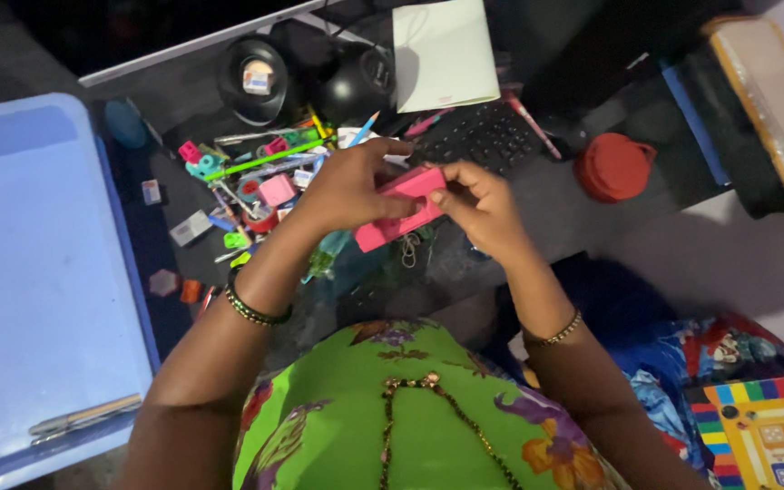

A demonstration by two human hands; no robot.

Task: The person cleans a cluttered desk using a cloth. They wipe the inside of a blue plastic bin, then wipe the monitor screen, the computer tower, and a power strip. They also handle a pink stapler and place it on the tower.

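Left hand [348, 186]: fingers curled round the pink case [399, 208].
Right hand [478, 204]: fingers pinching the case's end.
Beyond fingers: keyboard [483, 136].

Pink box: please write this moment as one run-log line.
left hand: holds pink box | right hand: pinches its end | beside: stationery pile

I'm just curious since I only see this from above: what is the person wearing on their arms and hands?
Both arms are bare, with no sleeves or gloves. The left hand has a dark beaded bangle with gold flecks at its wrist; the right hand has a thinner gold beaded bracelet. No rings are clear to see.
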